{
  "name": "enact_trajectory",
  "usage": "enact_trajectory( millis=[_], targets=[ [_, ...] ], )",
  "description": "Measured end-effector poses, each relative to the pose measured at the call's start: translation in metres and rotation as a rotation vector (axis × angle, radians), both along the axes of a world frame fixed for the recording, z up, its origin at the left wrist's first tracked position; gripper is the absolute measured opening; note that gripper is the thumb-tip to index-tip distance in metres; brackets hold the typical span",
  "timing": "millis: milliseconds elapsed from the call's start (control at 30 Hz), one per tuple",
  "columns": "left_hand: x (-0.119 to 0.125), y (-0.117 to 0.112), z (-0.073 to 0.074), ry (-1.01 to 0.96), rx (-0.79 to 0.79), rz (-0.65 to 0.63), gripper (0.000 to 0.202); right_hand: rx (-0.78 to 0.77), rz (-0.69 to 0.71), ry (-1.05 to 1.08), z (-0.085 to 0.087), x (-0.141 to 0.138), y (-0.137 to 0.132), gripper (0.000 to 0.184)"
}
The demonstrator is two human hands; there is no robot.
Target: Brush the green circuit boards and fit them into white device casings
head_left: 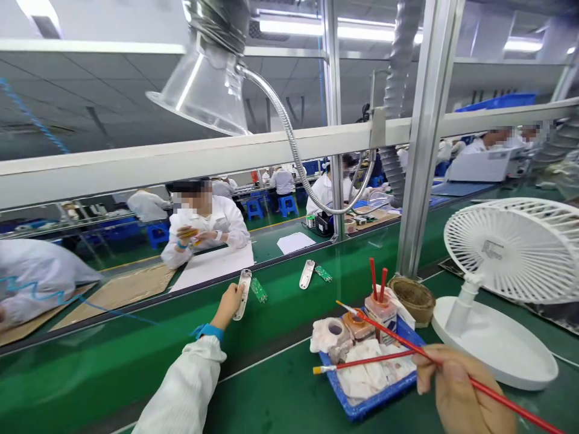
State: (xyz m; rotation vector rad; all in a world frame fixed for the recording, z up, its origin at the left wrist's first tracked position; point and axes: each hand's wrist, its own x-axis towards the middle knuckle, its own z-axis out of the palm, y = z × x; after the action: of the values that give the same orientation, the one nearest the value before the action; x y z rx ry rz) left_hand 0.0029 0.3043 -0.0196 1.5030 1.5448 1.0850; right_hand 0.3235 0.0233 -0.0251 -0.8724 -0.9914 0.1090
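Observation:
My left hand (230,304), with a blue band at the wrist, is closed on a long white plastic shell (245,293) over the green belt. A green circuit board (259,290) lies just right of that shell, apparently attached by wires too fine to make out. In my right hand (456,386) is a red paintbrush (398,337), its bristles pointing up and left above a blue tray (357,413). A second red brush (362,361) lies across the tray; its handle end is hidden by my fingers, so I cannot tell whether they touch it.
The tray holds stained white tissue (362,380) and small bottles, one (380,310) with red sticks in it. Behind it stand a tape roll (411,298) and a white fan (491,259). Another shell (307,274) with its board (323,273) rests on the belt. A co-worker (208,220) sits opposite.

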Motion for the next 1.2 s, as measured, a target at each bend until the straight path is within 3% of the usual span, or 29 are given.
enact_trajectory(
  millis=[100, 233, 367, 500, 667, 833, 1067, 1133, 1200],
  targets=[
    [-0.016, -0.048, 0.003, -0.203, 0.023, 0.045, 0.022, 0.024, 0.073, 0.017, 0.004, -0.008, 0.003, 0.016],
    [-0.020, -0.114, 0.016, -0.397, 0.046, 0.034, 0.015, 0.087, 0.169, -0.024, 0.016, -0.024, 0.001, 0.016],
    [-0.015, -0.168, 0.033, -0.470, 0.059, -0.002, 0.023, 0.173, 0.258, -0.068, 0.034, -0.042, -0.007, 0.016],
    [-0.009, -0.207, 0.048, -0.489, 0.112, -0.036, 0.033, 0.263, 0.309, -0.084, 0.057, -0.059, -0.019, 0.016],
    [-0.001, -0.238, 0.059, -0.533, 0.115, -0.115, 0.039, 0.371, 0.336, -0.002, 0.082, -0.077, -0.037, 0.016],
    [0.012, -0.259, 0.062, -0.673, 0.045, -0.147, 0.040, 0.460, 0.233, 0.106, 0.097, -0.087, -0.046, 0.015],
    [0.027, -0.279, 0.061, -0.883, -0.110, -0.175, 0.034, 0.453, 0.163, 0.174, 0.102, -0.082, -0.046, 0.016],
    [0.030, -0.281, 0.061, -0.899, -0.132, -0.169, 0.025, 0.482, 0.098, 0.196, 0.099, -0.079, -0.048, 0.015],
    [0.033, -0.282, 0.060, -0.891, -0.137, -0.154, 0.021, 0.410, 0.105, 0.128, 0.093, -0.075, -0.048, 0.015]
  ],
)
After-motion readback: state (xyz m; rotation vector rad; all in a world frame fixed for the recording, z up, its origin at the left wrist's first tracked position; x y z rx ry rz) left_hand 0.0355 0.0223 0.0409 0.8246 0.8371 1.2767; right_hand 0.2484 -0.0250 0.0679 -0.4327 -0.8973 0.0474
